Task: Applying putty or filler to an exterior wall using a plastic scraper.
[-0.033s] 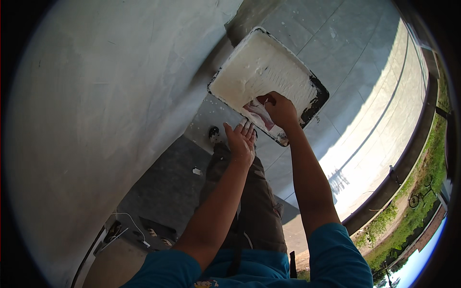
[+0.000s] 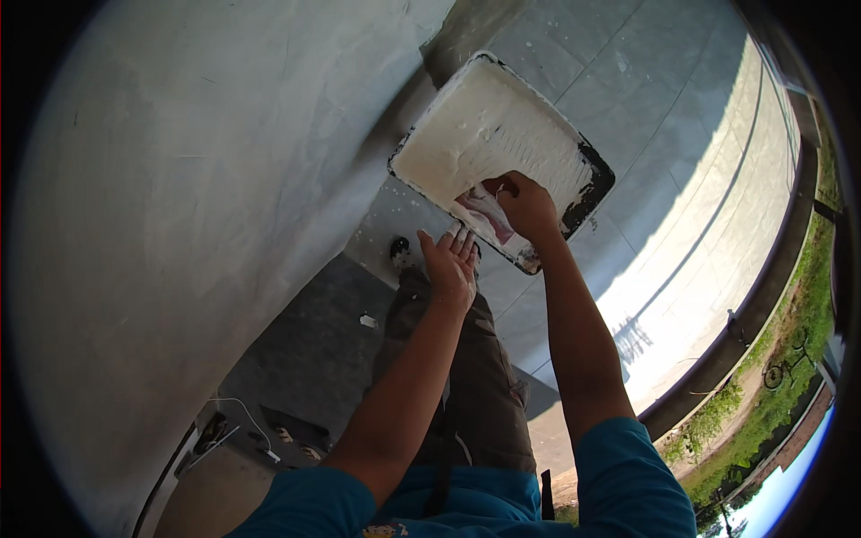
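A black paint tray (image 2: pixel 525 121) lined with creamy white paint sits on the tiled floor, its ridged ramp toward the right. My right hand (image 2: pixel 529 206) is inside the tray's near part, fingers curled in a pinch on a crumpled, pinkish, paint-smeared sheet or cloth (image 2: pixel 484 213), whose material I cannot make out. Just below the tray's near-left edge, my left hand (image 2: pixel 453 264) is palm up with fingers stretched out and whitened with paint; it holds nothing.
A pale wall (image 2: pixel 197 179) rises on the left. Dark flooring (image 2: pixel 305 314), a white cable (image 2: pixel 251 412) and small items lie at lower left. Sunlit tiles (image 2: pixel 673 296) stretch right to a dark edge (image 2: pixel 691 403), beyond which are grass and a bicycle (image 2: pixel 785 366).
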`<state>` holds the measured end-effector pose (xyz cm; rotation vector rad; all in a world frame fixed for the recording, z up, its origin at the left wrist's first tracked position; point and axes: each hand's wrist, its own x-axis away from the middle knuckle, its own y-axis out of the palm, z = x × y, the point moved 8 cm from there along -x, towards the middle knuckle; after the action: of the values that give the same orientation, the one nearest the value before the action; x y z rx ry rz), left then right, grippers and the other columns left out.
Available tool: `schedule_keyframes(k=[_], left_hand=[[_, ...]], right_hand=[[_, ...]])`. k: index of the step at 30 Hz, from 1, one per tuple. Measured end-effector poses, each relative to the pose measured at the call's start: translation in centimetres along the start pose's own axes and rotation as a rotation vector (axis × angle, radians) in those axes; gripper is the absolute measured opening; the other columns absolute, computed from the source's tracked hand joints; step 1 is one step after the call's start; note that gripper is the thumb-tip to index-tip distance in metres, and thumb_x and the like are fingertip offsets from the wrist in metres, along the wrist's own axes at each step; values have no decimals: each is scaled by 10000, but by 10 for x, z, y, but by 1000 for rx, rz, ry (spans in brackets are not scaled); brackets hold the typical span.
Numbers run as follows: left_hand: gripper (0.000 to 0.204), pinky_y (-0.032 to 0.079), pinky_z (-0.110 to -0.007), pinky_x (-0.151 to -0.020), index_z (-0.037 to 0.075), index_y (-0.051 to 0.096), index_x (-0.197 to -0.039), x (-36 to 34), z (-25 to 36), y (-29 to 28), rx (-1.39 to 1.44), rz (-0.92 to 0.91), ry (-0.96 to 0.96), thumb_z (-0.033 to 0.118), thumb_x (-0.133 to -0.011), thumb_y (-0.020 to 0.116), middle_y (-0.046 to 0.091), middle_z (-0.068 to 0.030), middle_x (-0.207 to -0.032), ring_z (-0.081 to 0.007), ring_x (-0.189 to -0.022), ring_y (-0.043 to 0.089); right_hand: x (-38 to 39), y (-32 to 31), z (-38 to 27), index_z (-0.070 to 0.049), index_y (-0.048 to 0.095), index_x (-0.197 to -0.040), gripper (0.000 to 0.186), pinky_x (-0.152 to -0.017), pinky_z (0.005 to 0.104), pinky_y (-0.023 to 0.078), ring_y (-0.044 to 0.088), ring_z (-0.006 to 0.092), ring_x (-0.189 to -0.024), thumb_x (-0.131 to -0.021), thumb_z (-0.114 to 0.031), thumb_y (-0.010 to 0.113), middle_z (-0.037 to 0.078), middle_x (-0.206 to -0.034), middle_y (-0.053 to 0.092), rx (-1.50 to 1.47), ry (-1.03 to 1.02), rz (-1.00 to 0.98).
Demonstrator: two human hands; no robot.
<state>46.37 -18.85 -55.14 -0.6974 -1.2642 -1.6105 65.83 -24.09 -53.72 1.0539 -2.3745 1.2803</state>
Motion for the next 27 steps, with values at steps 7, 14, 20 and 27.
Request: schedule_keyframes(k=[7,14,20,27], left_hand=[[1047,185,-459,-1301,-99,259,-1610,-3,2,-3,-6,22,21,773,-1032,222,281,-267,-1691,-381,-1583,269],[1055,192,-458,-1299,-103,260,-1608,-6,2,-5,2,46,30,778,-1030,228,284,-260,-1692,-379,-1580,277],[1066,216,-457,-1294,-111,252,-1607,-4,3,-4,8,51,28,783,-1026,234,279,-263,-1692,-382,-1572,292],[1061,219,-454,-1294,-107,246,-1610,-3,4,-4,11,47,27,780,-1029,242,273,-265,-1693,-383,-1575,284]], right_hand=[[3,-15,16,-37,741,-1116,329,-806,425,556,734,335,-853,-892,-229,596,176,-944,758,-221,48,114],[17,-30,25,-42,677,-1066,300,-818,514,555,724,421,-935,-920,-292,600,205,-976,751,-87,154,313],[10,-6,-7,-67,646,-1060,274,-884,537,554,712,397,-993,-938,-304,585,174,-1044,740,265,31,111],[-7,-1,-19,-79,672,-1094,308,-897,515,570,718,381,-1013,-922,-326,603,172,-1069,740,256,9,41]])
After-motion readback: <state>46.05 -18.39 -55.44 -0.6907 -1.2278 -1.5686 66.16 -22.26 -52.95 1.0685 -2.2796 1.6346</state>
